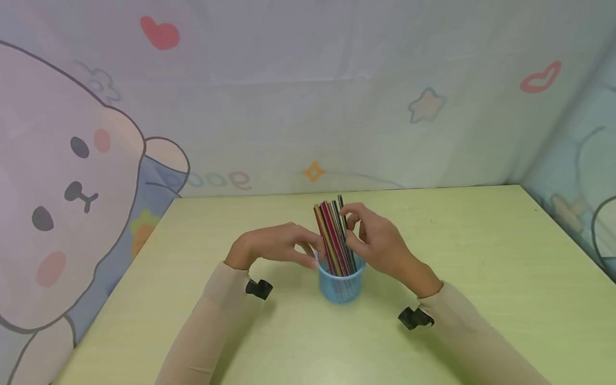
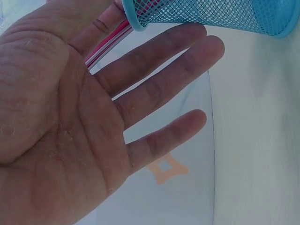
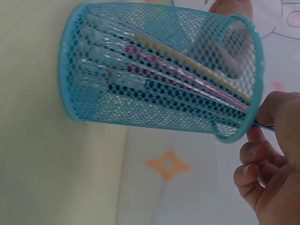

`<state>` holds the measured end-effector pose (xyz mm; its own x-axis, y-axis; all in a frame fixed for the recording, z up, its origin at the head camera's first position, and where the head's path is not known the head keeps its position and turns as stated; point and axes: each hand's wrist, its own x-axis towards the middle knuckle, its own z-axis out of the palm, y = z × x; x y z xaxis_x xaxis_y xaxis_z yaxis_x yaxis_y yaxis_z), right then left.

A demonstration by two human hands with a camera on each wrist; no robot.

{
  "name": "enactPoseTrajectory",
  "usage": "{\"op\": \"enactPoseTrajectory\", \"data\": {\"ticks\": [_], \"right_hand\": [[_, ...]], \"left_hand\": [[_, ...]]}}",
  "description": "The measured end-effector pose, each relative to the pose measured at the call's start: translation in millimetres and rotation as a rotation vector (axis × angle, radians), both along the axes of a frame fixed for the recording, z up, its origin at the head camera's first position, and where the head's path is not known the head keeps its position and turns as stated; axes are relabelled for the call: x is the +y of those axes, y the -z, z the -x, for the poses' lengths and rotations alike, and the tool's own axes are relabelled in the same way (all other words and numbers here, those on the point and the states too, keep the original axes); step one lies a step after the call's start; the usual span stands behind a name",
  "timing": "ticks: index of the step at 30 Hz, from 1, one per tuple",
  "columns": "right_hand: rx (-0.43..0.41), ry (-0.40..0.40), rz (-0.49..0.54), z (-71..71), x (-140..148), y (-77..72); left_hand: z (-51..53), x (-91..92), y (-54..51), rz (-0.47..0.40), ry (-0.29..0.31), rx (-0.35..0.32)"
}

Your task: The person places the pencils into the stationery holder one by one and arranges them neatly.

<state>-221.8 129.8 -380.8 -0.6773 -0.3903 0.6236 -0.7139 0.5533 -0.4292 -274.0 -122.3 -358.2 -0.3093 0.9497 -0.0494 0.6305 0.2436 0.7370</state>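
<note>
A light-blue mesh pen cup [image 1: 340, 289] stands upright on the table, holding several long thin pencils [image 1: 332, 235] in red, gold and dark colours that lean to the left. At the cup's left rim is my left hand [image 1: 289, 243], its fingers mostly straight and the index finger alongside the pencils. Three of its fingers [image 2: 164, 86] extend plainly in the left wrist view. My right hand [image 1: 377, 240] pinches a dark pencil [image 3: 266, 126] just above the rim, between thumb and index finger. The pencils' pale lower ends [image 3: 93, 56] show through the mesh.
The pale yellow-green table [image 1: 462, 251] reaches back to a printed cloth backdrop [image 1: 298, 107] with a bear, hearts and stars. A black wrist strap piece [image 1: 260, 289] hangs at the left sleeve, another strap piece [image 1: 416, 318] at the right one.
</note>
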Motion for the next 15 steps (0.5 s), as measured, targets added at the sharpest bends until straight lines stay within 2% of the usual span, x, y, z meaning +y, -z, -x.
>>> {"op": "enactPoseTrajectory", "data": {"ticks": [9,15], "right_hand": [[-0.043,0.066,-0.102,-0.7,-5.3,5.6],[-0.061,0.067,-0.157,-1.6,-4.8,5.0]], "left_hand": [[-0.1,0.5,-1.1,0.006,0.010,-0.004],[-1.7,-0.7,-0.1,0.035,-0.017,0.005]]}}
